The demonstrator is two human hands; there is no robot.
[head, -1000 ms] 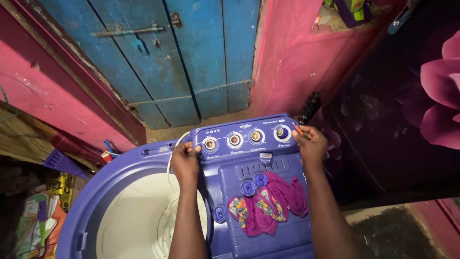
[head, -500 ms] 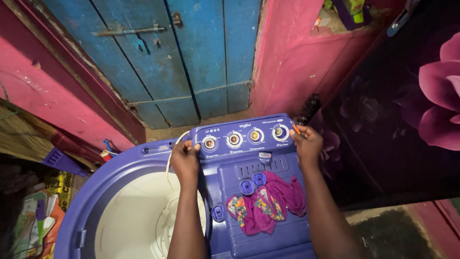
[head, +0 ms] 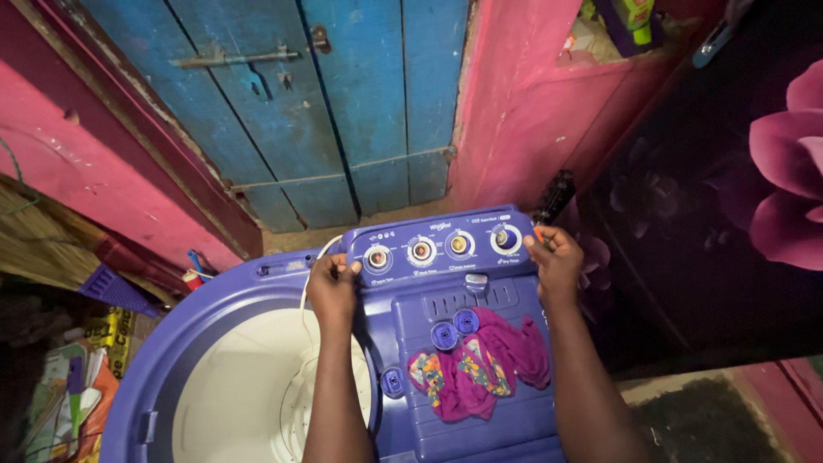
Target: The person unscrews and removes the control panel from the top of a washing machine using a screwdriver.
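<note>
Presently, left hand (head: pixel 333 287) and right hand (head: pixel 555 257), apart, are gripping purple plastic washing machine (head: pixel 446 343) control panel ends; white tub (head: pixel 240 386) sitting open, dials (head: pixel 420 250) untouched.

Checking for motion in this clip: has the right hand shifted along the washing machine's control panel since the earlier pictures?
No. The right hand stays at the panel's right end beside the rightmost dial, as before.

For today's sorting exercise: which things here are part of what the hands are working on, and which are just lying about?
In hand:
left hand at the panel's left end
right hand at the right end
control panel with four dials
washing machine
white tub

Lying about:
magenta cloth on the lid
blue door
broom
dark floral cabinet
</note>
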